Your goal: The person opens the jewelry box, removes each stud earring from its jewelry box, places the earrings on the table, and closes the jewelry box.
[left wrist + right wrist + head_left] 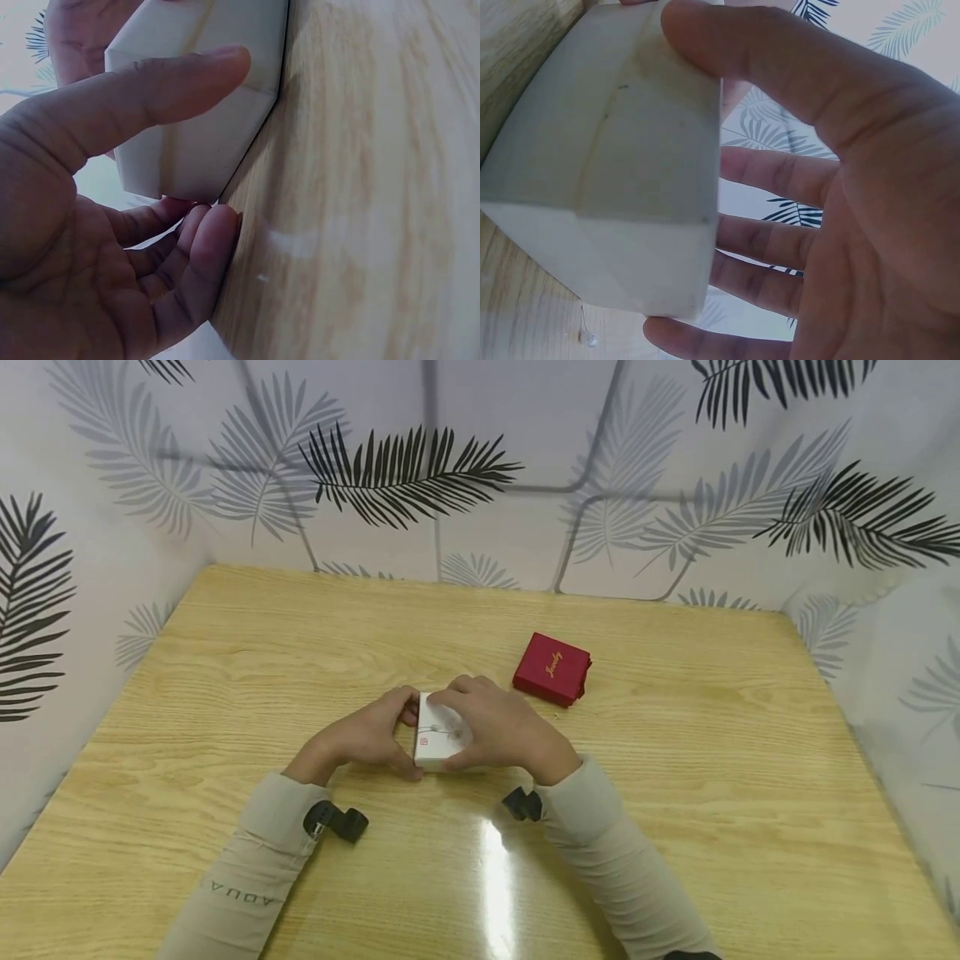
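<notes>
A small white box (435, 737) with a printed flower sprig and a red seal mark lies on the table between both hands. My left hand (369, 732) holds its left end, with the thumb along the near side and the other fingers curled by the far corner. Over the right part of the box, my right hand (498, 727) grips it across, thumb on the near side and fingers toward the far side. In the right wrist view the thumb presses the upper edge of the white box (637, 150). What the box contains is hidden.
A red box (552, 668) with gold "Jewelry" lettering sits behind and right of the hands on the wooden table (712, 777). Near it lies a tiny shiny piece (587, 337), possibly an earring. Leaf-patterned cloth (487, 443) hangs behind the table.
</notes>
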A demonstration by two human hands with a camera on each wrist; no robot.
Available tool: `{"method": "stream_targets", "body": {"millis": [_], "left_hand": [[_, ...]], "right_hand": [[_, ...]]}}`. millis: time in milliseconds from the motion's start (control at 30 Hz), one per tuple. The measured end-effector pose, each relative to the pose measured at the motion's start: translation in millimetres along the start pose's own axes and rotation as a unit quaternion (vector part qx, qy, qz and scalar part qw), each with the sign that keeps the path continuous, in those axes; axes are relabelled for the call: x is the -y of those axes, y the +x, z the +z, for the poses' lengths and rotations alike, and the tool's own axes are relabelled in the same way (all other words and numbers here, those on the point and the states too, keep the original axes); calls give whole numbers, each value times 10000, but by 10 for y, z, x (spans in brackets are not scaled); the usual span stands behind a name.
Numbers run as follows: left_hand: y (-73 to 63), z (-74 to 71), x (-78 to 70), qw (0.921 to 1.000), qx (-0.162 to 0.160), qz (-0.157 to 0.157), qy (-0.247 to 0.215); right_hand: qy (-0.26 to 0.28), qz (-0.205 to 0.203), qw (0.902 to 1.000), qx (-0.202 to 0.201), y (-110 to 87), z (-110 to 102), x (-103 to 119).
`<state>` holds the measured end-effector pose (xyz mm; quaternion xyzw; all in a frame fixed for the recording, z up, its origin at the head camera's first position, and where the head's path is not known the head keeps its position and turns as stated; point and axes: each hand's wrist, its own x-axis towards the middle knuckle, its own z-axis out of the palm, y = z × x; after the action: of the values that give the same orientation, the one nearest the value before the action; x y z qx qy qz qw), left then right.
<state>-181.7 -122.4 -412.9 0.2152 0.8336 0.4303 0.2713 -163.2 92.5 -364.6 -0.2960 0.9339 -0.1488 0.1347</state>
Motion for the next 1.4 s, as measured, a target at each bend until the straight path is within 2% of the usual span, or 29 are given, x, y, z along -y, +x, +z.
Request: {"method": "stream_targets", "body": {"millis": [1033,1400], "left_hand": [[-8,-1,27,9998,90,152,50],[-4,-12,7,9999,36,100,133]], "right_hand": [[-78,116,9998,127,-1,69,6],[-91,151,9998,118,-5,69,8]]}}
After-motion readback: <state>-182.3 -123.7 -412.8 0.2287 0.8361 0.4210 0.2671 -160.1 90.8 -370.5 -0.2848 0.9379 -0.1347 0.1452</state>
